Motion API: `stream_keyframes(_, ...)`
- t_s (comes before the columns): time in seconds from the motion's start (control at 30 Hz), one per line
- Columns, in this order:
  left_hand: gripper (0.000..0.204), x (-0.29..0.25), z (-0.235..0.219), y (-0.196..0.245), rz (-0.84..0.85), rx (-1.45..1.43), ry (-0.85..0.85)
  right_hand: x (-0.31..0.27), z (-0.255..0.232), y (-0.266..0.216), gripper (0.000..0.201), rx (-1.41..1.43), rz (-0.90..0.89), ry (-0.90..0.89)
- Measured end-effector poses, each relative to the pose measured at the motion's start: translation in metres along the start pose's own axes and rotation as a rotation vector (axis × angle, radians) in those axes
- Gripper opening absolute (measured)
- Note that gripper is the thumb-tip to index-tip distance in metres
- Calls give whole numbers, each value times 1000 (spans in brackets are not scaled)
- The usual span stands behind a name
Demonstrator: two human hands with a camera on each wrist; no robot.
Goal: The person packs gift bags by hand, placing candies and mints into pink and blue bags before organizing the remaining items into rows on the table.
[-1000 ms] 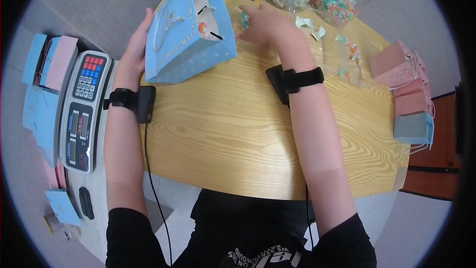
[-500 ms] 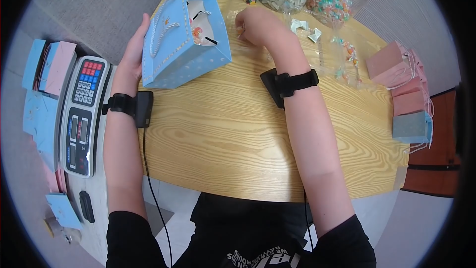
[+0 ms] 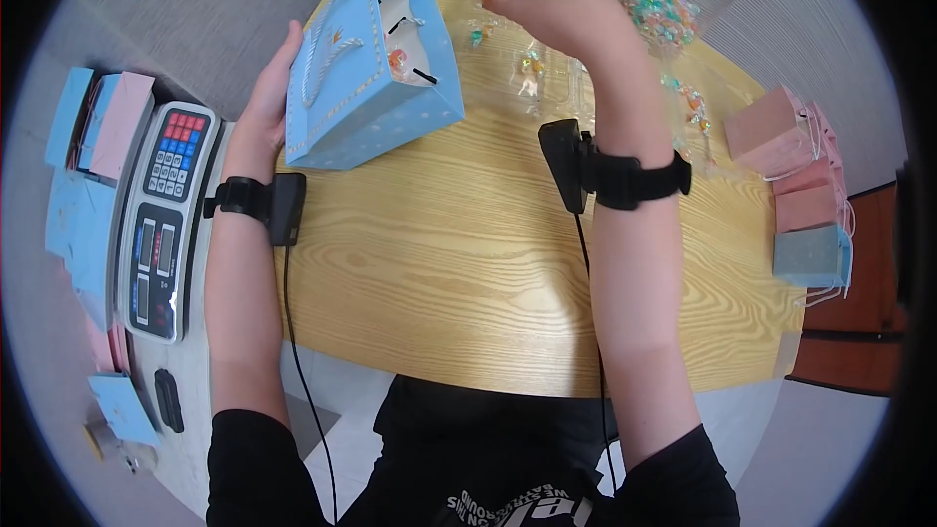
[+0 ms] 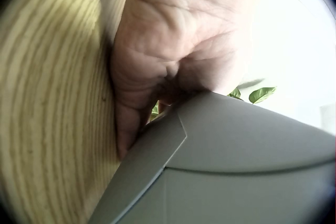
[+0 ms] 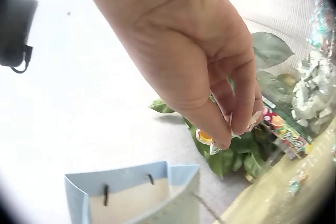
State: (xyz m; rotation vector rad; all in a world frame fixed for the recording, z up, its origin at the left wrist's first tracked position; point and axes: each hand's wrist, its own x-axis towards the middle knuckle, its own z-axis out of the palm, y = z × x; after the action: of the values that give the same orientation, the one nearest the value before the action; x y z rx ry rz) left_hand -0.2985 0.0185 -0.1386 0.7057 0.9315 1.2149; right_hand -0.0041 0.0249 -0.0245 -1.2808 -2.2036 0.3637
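Note:
My left hand [image 3: 265, 102] holds a light blue paper gift bag [image 3: 337, 102] by its left side in the head view. The bag tilts to the right, its mouth turned toward the right hand, with an orange-wrapped candy [image 3: 398, 60] showing inside. In the left wrist view the palm lies close to the table and some fingers disappear behind the bag's grey panel [image 4: 247, 140]. Up at the far side of the table, my right hand [image 3: 576, 5] pinches a small wrapped candy [image 5: 206, 137] between thumb and fingertips. Loose candies [image 3: 530, 63] lie in clear plastic below that hand.
A white scale [image 3: 125, 263] stands at the left among blue and pink bags. Wrapped candies [image 3: 656, 5] are heaped at the back, near a drink pack [image 5: 286, 134] and crumpled papers [image 5: 313, 90]. Pink bags [image 3: 771, 132] stand right. Leaves [image 5: 226, 153] hang behind the table.
My right hand reached down beside the bag, fingers drawing together, then rose and moved right and away with a candy. My left hand keeps its hold on the bag.

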Motion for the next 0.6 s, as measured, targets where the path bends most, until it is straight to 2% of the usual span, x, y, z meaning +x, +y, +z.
stream_keyframes(0.03, 54, 0, 0, 0, 0, -1, 2, -6, -9, -14, 18, 126, -18, -12)
stream_keyframes(0.07, 55, 0, 0, 1, -4, 0, -3, -4, -4, -15, 18, 126, -18, -13)
stream_keyframes(0.13, 55, 0, 0, 1, -9, 6, -10, 3, 11, -15, 20, 121, -172, -8)
stream_keyframes(0.17, 55, 0, -1, 2, -12, 14, -26, 3, 22, -17, 20, 123, -169, -5)
stream_keyframes(0.23, 56, 0, -1, 2, -15, 25, -41, 3, 39, -22, 20, -29, -281, 57)
stream_keyframes(0.27, 56, 0, -1, 2, -8, 15, -53, 0, 38, -25, 23, -13, -340, -32)
stream_keyframes(0.3, 57, 0, -1, 1, -1, 4, -66, -2, 39, -26, 23, -11, -338, -31)
stream_keyframes(0.37, 57, 1, -2, 1, -3, 6, -69, -3, 42, -28, 25, 103, -294, -163)
stream_keyframes(0.5, 57, 0, 0, 0, 5, 24, -22, 7, 37, -13, 27, 116, -385, -106)
stream_keyframes(0.57, 56, 3, -8, 0, 6, 42, -16, 10, 22, -10, 22, 300, -304, 39)
stream_keyframes(0.6, 56, 5, -11, 0, 7, 67, -18, 5, 9, -12, 22, 228, -149, 28)
